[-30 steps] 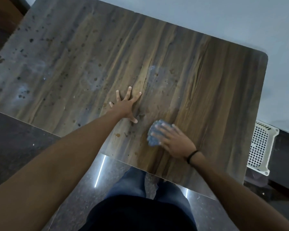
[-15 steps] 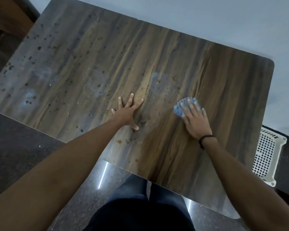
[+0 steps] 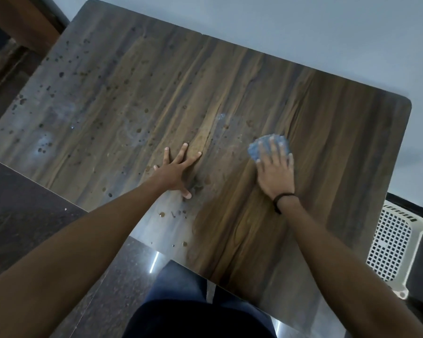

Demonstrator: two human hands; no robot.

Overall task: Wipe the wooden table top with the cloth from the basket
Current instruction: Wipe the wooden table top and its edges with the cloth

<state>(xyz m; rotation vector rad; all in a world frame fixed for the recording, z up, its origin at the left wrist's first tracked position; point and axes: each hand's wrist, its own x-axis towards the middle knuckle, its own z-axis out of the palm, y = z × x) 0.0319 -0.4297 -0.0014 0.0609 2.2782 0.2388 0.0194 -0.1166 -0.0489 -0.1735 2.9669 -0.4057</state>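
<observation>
The wooden table top (image 3: 327,132) fills most of the view, with dark spots and pale smears over its left half and middle. A small blue cloth (image 3: 257,148) lies on the wood right of centre. My right hand (image 3: 275,172) presses flat on the cloth with straight fingers, covering its near part. My left hand (image 3: 175,170) rests flat on the table to the left of the cloth, fingers spread, holding nothing.
A white perforated plastic basket (image 3: 391,242) stands on the dark floor past the table's right edge. A pale wall (image 3: 303,28) runs behind the table. Brown wooden furniture (image 3: 17,25) sits at the far left corner. My legs are at the table's near edge.
My right hand slid the cloth away from me and to the right across the wood, then held about the same spot. My left hand stayed planted.
</observation>
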